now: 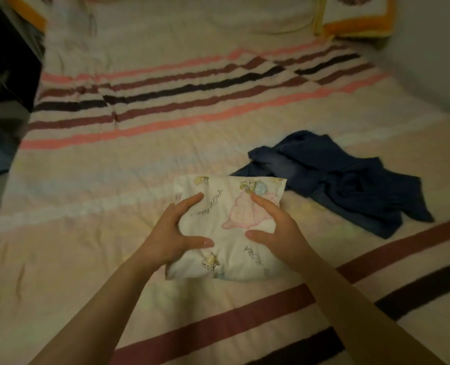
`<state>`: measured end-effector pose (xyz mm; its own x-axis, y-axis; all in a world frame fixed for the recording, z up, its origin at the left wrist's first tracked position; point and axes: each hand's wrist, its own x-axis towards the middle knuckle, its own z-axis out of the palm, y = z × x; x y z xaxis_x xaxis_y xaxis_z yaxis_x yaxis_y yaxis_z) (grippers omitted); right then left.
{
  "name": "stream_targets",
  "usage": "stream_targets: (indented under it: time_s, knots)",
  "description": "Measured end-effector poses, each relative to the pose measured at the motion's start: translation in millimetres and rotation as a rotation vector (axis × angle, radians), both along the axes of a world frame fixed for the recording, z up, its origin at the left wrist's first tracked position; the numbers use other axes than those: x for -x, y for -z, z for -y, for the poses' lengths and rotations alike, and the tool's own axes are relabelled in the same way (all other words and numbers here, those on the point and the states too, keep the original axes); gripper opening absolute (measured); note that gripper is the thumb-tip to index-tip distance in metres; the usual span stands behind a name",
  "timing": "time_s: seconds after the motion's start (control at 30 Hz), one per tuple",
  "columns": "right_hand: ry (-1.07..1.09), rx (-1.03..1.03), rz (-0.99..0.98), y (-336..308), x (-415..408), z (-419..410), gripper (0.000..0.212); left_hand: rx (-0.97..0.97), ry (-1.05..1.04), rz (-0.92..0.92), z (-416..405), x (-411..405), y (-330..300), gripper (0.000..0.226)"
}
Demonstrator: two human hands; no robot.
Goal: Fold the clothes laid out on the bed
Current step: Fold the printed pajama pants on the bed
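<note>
We press our left hand and right hand, fingers spread flat, on the folded white printed garment. The dark blue garment beside it lies crumpled, unfolded.

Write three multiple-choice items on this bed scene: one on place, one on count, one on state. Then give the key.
1. The dark blue garment lies where from the printed white garment?
A. Beyond it, to the right
B. Under a pillow
C. Left of it

2. How many garments show on the bed?
A. Four
B. Two
C. Six

3. The printed garment is
A. hanging
B. spread flat
C. folded small

Key: 1 A, it sits further up and right. 2 B, only these two show. 3 C, a compact packet between left hand and right hand.
</note>
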<state>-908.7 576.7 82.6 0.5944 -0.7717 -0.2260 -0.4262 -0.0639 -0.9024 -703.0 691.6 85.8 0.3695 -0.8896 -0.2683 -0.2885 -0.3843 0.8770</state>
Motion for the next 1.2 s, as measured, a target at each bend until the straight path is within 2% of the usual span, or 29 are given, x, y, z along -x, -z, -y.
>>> stream_targets:
  time_s: [0.23,0.37,0.5,0.7,0.9,1.2]
  knots:
    - [0.148,0.165,0.041,-120,92,47,0.073,0.133,0.156,0.043,75,77,-119,0.096]
    - [0.244,0.176,0.067,-162,167,81,0.074,0.175,0.233,0.069,130,148,-161,0.096]
    - [0.341,0.204,0.064,-186,256,129,0.079,0.174,0.306,0.019,196,235,-185,0.097]
    - [0.457,0.239,0.056,-175,412,238,0.080,0.188,0.444,0.012,334,386,-172,0.095]
    - [0.673,0.277,-0.117,-153,562,347,0.084,0.190,0.598,0.010,479,545,-145,0.095]
    - [1.106,0.343,-0.318,-93,696,419,0.080,0.261,0.937,0.116,626,728,-94,0.099]
